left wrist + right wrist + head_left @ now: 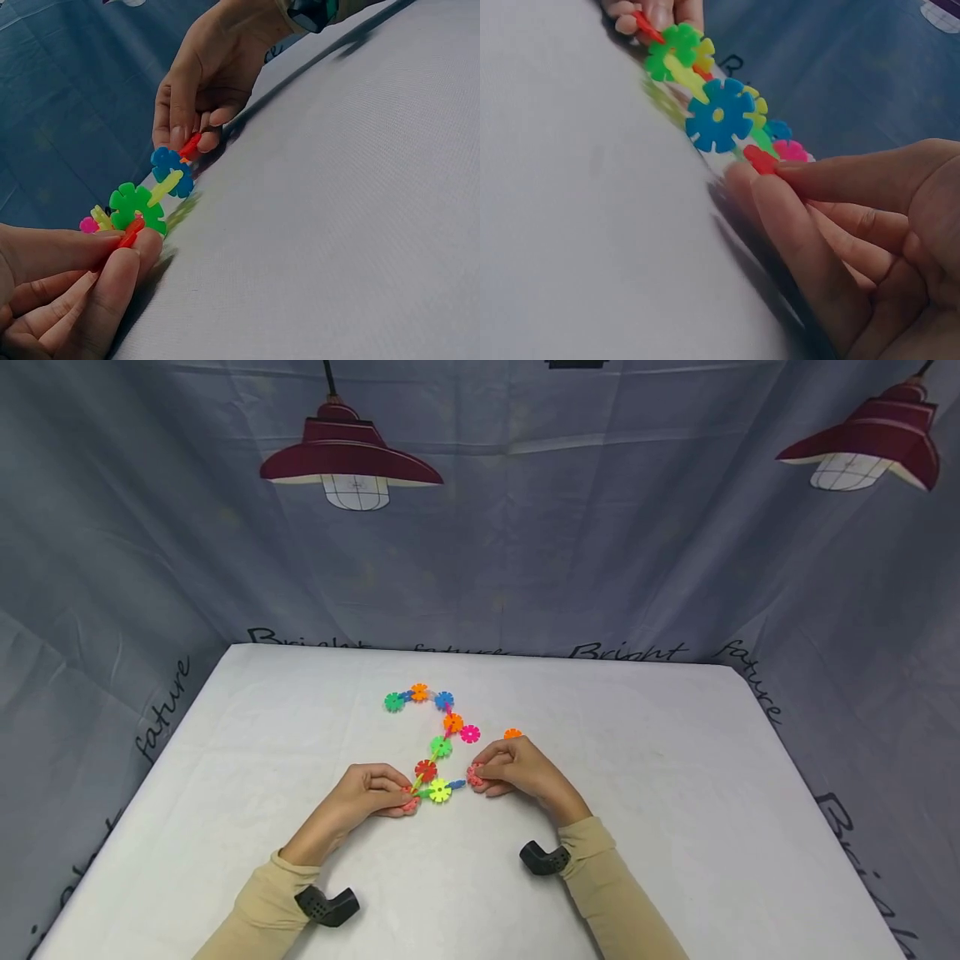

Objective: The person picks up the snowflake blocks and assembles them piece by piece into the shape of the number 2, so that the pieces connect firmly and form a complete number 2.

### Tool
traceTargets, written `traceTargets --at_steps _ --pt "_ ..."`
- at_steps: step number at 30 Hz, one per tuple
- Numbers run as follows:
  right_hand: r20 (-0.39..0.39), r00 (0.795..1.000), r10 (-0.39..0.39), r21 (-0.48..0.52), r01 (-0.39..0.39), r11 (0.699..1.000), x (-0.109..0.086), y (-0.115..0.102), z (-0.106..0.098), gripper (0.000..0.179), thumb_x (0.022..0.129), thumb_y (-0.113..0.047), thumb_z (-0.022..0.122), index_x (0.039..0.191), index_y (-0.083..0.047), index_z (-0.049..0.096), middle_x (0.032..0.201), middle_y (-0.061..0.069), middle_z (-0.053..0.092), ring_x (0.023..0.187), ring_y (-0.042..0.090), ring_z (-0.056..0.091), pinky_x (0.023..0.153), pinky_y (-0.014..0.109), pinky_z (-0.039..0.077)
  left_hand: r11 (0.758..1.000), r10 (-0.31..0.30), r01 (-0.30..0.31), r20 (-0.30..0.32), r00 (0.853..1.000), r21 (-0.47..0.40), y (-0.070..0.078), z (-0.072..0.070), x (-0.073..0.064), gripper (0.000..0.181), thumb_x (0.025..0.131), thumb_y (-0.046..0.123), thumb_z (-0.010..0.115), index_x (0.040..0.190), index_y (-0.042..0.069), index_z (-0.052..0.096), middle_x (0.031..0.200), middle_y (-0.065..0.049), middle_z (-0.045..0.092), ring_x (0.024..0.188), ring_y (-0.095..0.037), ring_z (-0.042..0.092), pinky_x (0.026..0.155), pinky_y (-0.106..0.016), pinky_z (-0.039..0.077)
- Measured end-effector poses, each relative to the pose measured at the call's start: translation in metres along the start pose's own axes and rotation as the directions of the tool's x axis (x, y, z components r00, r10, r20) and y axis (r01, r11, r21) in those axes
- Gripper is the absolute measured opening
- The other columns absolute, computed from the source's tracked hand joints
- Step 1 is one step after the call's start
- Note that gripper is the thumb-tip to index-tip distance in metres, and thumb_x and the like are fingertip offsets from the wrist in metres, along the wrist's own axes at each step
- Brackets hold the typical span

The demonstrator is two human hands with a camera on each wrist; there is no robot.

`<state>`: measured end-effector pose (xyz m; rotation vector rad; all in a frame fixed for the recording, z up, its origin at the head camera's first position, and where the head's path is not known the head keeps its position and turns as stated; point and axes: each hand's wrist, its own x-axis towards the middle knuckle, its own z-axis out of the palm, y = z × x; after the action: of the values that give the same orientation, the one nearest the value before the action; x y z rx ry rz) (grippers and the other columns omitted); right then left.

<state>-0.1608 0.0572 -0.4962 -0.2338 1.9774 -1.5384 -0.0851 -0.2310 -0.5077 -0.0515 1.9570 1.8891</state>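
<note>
A winding chain of slotted plastic snowflake discs lies on the white table. At its near end my left hand (367, 793) pinches a red disc (409, 804) between thumb and fingers. From that red disc a green disc (133, 206), a yellow disc (440, 790) and a blue disc (720, 115) run to the right. My right hand (521, 768) pinches another red disc (761, 159), its edge right at the blue disc's rim. Both hands' fingertips partly cover the red discs they hold.
Farther back, the chain continues through a red disc (425, 770), a green disc (441, 747) and an orange disc (453, 722), curving left to a teal disc (393, 702). A pink disc (470, 733) lies beside it. Behind my right hand, an orange disc (512, 734) is partly hidden.
</note>
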Motion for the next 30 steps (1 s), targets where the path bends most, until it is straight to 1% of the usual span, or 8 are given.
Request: traceTargets --at_steps 3,7,13,18,21,24,27,30 --pt "0.022 1.0 0.009 0.048 -0.01 0.999 0.001 0.001 0.002 0.023 0.093 -0.01 0.075 0.11 0.003 0.069 0.093 0.014 0.079 0.078 0.018 0.078 0.072 0.031 0.064 1.0 0.001 -0.001 -0.001 1.0 0.002 0.0 0.0 0.0 0.029 0.094 0.005 0.074 0.113 -0.014 0.064 0.087 -0.006 0.078 0.082 -0.013 0.077 0.078 -0.029 0.064" --pt "0.036 0.999 0.022 0.079 -0.025 0.997 0.002 0.0 0.007 0.024 0.093 -0.009 0.075 0.112 0.004 0.069 0.096 0.015 0.079 0.079 0.02 0.079 0.073 0.03 0.064 1.0 0.011 -0.011 -0.005 1.0 0.012 0.0 -0.001 -0.001 0.027 0.095 0.004 0.073 0.113 -0.014 0.064 0.086 -0.004 0.078 0.081 -0.012 0.077 0.077 -0.028 0.064" --pt "0.015 1.0 0.027 0.124 -0.029 0.992 0.004 0.001 0.012 0.026 0.093 -0.005 0.074 0.115 0.008 0.067 0.096 0.016 0.079 0.083 0.022 0.08 0.076 0.029 0.063 1.0 0.006 -0.006 -0.012 1.0 0.009 0.001 -0.002 -0.002 0.025 0.095 0.002 0.072 0.113 -0.014 0.064 0.085 -0.003 0.078 0.081 -0.011 0.077 0.078 -0.028 0.064" --pt "-0.007 0.999 0.031 0.177 -0.029 0.984 0.005 0.001 0.017 0.023 0.094 0.0 0.072 0.114 0.01 0.065 0.092 0.013 0.077 0.083 0.024 0.08 0.075 0.028 0.063 1.0 0.008 -0.008 -0.016 1.0 0.022 0.002 -0.001 -0.002 0.025 0.095 0.002 0.071 0.113 -0.015 0.064 0.084 -0.003 0.077 0.079 -0.01 0.076 0.076 -0.027 0.063" --pt "-0.01 0.999 0.037 0.185 -0.034 0.982 0.006 0.001 0.018 0.021 0.094 0.001 0.071 0.112 0.009 0.065 0.09 0.012 0.076 0.083 0.023 0.08 0.074 0.028 0.064 1.0 0.01 -0.01 -0.018 1.0 0.018 0.003 -0.001 -0.002 0.026 0.095 0.001 0.071 0.113 -0.015 0.063 0.084 -0.002 0.077 0.079 -0.009 0.076 0.076 -0.027 0.063" --pt "-0.004 0.999 0.049 0.149 -0.048 0.988 0.006 0.002 0.015 0.02 0.093 -0.003 0.074 0.109 0.007 0.067 0.091 0.012 0.077 0.08 0.02 0.079 0.072 0.028 0.064 1.0 0.013 -0.013 -0.013 1.0 0.008 0.003 -0.001 -0.002 0.026 0.095 0.001 0.071 0.114 -0.016 0.063 0.084 -0.002 0.077 0.079 -0.009 0.076 0.077 -0.028 0.063" --pt "-0.015 0.999 0.05 0.05 -0.049 0.998 0.004 0.002 0.011 0.021 0.092 -0.012 0.078 0.106 0.003 0.072 0.09 0.012 0.079 0.073 0.015 0.077 0.069 0.028 0.063 1.0 0.005 -0.005 -0.012 1.0 -0.002 0.002 0.0 -0.001 0.026 0.095 0.002 0.072 0.113 -0.015 0.064 0.084 -0.001 0.077 0.079 -0.01 0.076 0.077 -0.027 0.063" --pt "-0.082 0.997 -0.009 -0.08 0.002 0.997 0.004 0.001 0.006 0.02 0.094 -0.018 0.078 0.102 0.0 0.076 0.087 0.01 0.079 0.067 0.012 0.073 0.066 0.027 0.063 1.0 0.005 -0.005 -0.003 1.0 0.002 0.001 0.001 -0.001 0.027 0.094 0.003 0.072 0.114 -0.014 0.064 0.085 0.0 0.078 0.08 -0.011 0.077 0.076 -0.027 0.063"
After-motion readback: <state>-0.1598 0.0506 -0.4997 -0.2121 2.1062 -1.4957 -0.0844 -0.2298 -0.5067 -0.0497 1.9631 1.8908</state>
